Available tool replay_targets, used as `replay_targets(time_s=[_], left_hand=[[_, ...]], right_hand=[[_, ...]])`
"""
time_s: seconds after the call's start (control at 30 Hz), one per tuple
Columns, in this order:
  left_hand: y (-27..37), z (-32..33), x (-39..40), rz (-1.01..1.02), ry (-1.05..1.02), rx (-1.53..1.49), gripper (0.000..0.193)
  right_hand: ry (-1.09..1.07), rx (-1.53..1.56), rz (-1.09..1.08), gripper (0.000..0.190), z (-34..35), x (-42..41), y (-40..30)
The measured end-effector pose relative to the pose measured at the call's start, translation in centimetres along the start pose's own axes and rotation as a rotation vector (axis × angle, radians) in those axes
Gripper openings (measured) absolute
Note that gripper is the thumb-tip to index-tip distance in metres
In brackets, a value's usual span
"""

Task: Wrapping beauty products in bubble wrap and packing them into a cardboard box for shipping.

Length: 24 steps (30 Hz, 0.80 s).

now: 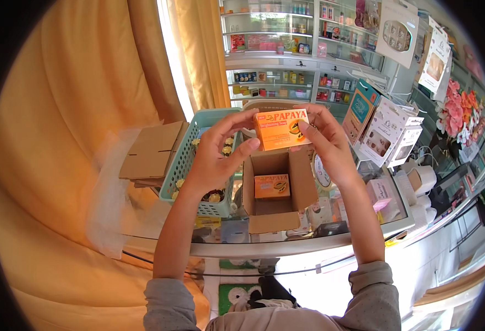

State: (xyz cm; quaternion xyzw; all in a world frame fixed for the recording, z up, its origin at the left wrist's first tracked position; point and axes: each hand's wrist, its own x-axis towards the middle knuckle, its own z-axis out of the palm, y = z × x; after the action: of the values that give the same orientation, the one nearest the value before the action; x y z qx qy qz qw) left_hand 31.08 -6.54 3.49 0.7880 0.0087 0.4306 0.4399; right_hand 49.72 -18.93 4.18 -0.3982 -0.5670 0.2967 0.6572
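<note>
Between my two hands I hold an orange box of papaya soap [283, 130], its printed front turned up towards me. The fingers and thumb of my left hand [222, 153] grip its left end. At the right end, my right hand [327, 140] has its thumb on the front face and its fingers behind. Just below the held box, an open cardboard carton [274, 223] stands on the glass counter with its flaps spread. Inside it lies another orange papaya soap box [272, 186], against the far left part of the carton.
A green plastic basket [178, 161] with small gold-topped items stands left of the carton, beside flattened cardboard [149, 155]. A tape roll [322, 170] is right of it. Press-on nail packs [385, 132] hang at the right. Yellow curtains [81, 124] cover the left side.
</note>
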Motion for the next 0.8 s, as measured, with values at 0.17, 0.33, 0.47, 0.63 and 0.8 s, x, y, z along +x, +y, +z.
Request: replay_targets(time_s=[0.17, 0.33, 0.47, 0.63, 0.8], left_hand=[[1.7, 1.3, -0.2, 0.12, 0.046, 0.406, 0.068], [1.3, 1.3, -0.6, 0.114, 0.113, 0.475, 0.074], [1.2, 1.5, -0.7, 0.089, 0.117, 0.489, 0.073], [1.3, 1.7, -0.7, 0.075, 0.122, 0.572, 0.07], [1.2, 1.4, -0.8, 0.122, 0.115, 0.671, 0.067]], right_hand=[[0.076, -0.016, -0.111, 0.028, 0.5, -0.6, 1.2], [0.095, -0.07, -0.185, 0.029, 1.1, -0.6, 2.0], [0.164, -0.299, -0.239, 0.029, 0.9, -0.7, 1.9], [0.186, -0.455, -0.301, 0.032, 0.7, -0.8, 1.9], [0.167, -0.394, -0.244, 0.031, 0.4, -0.8, 2.3]])
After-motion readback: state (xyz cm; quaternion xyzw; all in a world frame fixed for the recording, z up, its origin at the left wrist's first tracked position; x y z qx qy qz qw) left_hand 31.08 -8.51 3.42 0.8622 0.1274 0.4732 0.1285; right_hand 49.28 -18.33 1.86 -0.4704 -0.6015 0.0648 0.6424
